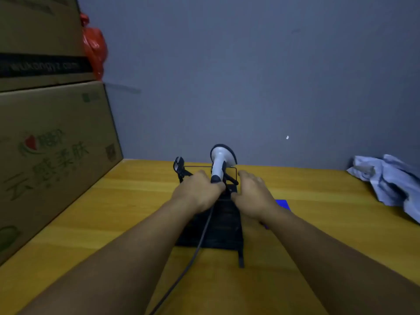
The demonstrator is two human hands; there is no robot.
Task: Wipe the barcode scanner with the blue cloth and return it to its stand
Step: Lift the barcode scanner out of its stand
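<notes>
big cardboard boxes (52,142) stacked far left on the yellow table (95,214). crumpled pale cloth (391,180) off at far right. black stand (225,214) mid-table. left hand (200,189) wrapped around the barcode scanner (219,162) handle, head up. right hand (254,192) loose and open just beside it. blue cloth (283,204) peeking out past the right wrist.

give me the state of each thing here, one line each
barcode scanner: upright, handle gripped by left hand
right hand: open, holds nothing
stand: black, its cradle holds nothing
blue cloth: flat on table, mostly hidden by right hand
cable: trailing toward the camera
</notes>
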